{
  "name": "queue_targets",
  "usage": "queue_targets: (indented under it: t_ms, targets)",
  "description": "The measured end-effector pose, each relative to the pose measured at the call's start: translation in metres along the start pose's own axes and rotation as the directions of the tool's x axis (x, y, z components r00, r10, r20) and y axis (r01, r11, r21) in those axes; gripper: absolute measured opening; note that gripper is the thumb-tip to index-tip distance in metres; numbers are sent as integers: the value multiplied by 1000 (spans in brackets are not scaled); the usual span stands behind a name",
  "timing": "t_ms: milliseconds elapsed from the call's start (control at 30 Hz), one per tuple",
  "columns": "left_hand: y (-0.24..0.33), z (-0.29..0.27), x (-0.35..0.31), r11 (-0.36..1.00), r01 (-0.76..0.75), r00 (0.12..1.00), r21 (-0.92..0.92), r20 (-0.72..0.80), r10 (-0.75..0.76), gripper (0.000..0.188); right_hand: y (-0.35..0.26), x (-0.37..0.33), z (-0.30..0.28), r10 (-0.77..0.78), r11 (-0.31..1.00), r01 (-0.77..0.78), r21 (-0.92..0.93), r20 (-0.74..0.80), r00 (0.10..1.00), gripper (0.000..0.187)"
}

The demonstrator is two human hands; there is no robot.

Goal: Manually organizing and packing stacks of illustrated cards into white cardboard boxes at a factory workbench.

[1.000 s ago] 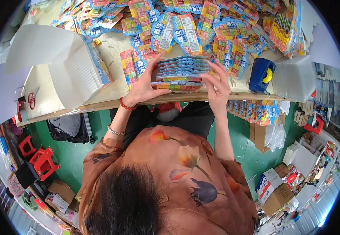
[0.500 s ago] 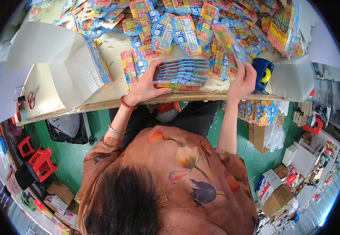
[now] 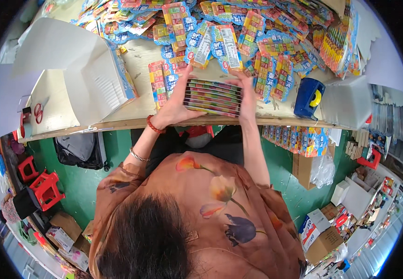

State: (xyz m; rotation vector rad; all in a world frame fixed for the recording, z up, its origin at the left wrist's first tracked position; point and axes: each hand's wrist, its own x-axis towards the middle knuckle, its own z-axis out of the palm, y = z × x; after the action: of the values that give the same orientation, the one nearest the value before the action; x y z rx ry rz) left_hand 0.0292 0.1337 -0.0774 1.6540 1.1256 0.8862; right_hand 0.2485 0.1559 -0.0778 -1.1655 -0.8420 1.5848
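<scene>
A neat stack of colourful blister cards (image 3: 213, 97) stands on edge near the table's front edge, between my two hands. My left hand (image 3: 176, 104) wraps its left side, thumb along the front. Against the right end presses my right hand (image 3: 247, 97), its fingertips blurred at the far corner. A pair of loose cards (image 3: 158, 85) lies just left of the stack. Right of my right hand rest more loose cards (image 3: 282, 76). Beyond the stack, two cards lie with their white backs up, one of them a printed card (image 3: 227, 45).
A big heap of the same cards (image 3: 134, 21) covers the far side of the table. An open white box (image 3: 85, 83) stands left, with red scissors (image 3: 38, 113) beyond it. At right are a blue tape dispenser (image 3: 306, 100) and a translucent bin (image 3: 347, 100). Filled packs (image 3: 299, 139) sit below the edge.
My right hand has moved left and down to the stack. The card it held in the air is no longer seen apart. The stack is now tilted, showing its dark card edges.
</scene>
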Motion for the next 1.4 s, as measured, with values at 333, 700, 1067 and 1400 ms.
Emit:
queue_targets:
  t_ms: [333,700,1067,1400]
  targets:
    - [-8,-29,-15,998,52,998,22,38,-53,83,-23,60,14,-579,275,418,-866,198,791,65]
    - [-13,-33,-13,991,-111,990,77,93,104,110,-31,11,-24,-459,558,259,-789,-34,888,26]
    - [0,-29,-15,999,42,999,28,-4,-41,127,-40,34,-14,129,826,191,-530,508,851,48]
    - [7,-22,-14,996,-11,999,-93,-41,8,120,7,-7,26,-220,958,257,-127,247,944,89]
